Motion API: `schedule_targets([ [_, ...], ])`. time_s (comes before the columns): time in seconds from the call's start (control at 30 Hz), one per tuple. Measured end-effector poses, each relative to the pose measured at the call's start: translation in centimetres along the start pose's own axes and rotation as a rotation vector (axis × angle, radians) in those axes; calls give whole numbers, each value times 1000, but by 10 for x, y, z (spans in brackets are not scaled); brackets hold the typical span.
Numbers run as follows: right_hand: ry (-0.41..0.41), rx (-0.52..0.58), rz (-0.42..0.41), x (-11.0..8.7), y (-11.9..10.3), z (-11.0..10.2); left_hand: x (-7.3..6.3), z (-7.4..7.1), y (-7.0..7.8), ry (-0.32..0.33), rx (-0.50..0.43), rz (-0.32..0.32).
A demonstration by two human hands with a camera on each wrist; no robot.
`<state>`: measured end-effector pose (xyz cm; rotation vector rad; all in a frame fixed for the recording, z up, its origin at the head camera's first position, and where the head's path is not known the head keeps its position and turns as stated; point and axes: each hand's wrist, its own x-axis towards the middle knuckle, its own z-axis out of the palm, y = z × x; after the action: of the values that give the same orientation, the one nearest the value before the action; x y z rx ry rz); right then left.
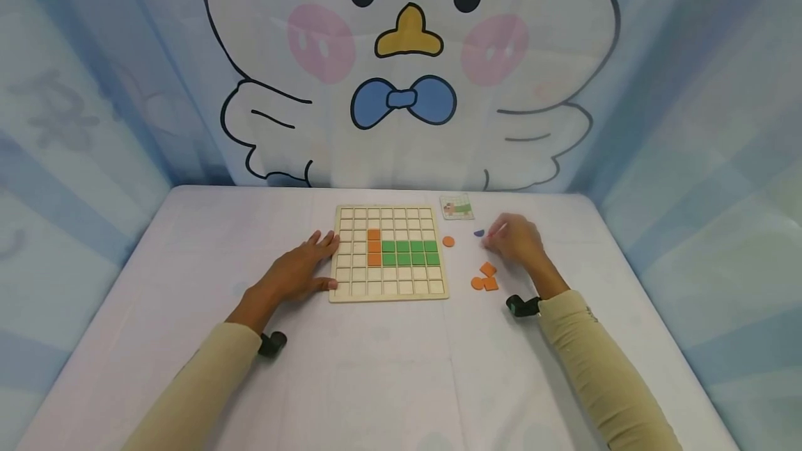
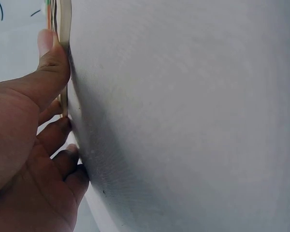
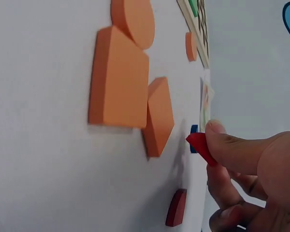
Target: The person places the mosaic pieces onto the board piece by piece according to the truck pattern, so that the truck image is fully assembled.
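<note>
Head view: cartoon curtain (image 1: 407, 152) across the top, white table (image 1: 376, 381) below, left hand (image 1: 303, 270) spread against the central board (image 1: 388, 288), right hand (image 1: 515, 239) pinching a red piece (image 3: 201, 148).

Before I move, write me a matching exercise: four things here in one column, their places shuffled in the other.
1. Small bright red piece
2. Green flat square tiles
3. Small rectangular picture card
4. Bare left hand

A. Against the left edge of the square, pale wooden grid board
B. Pinched in the bare right hand
C. Off the board's far right corner
D. In two rows on the board

Pairs: 1-B, 2-D, 3-C, 4-A.
</note>
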<state>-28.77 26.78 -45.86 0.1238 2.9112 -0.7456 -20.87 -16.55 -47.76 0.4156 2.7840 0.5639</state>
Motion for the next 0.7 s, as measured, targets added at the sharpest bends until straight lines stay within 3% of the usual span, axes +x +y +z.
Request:
schedule_targets([
  [0.23, -3, 102, -52, -10, -26, 5, 0, 2, -1, -1, 1, -2],
  [0.6, -4, 176, -255, -17, -68, 15, 1, -1, 0, 0, -8, -1],
  [0.7, -29, 201, -274, -19, -78, 20, 1, 0, -1, -5, -7, -1],
])
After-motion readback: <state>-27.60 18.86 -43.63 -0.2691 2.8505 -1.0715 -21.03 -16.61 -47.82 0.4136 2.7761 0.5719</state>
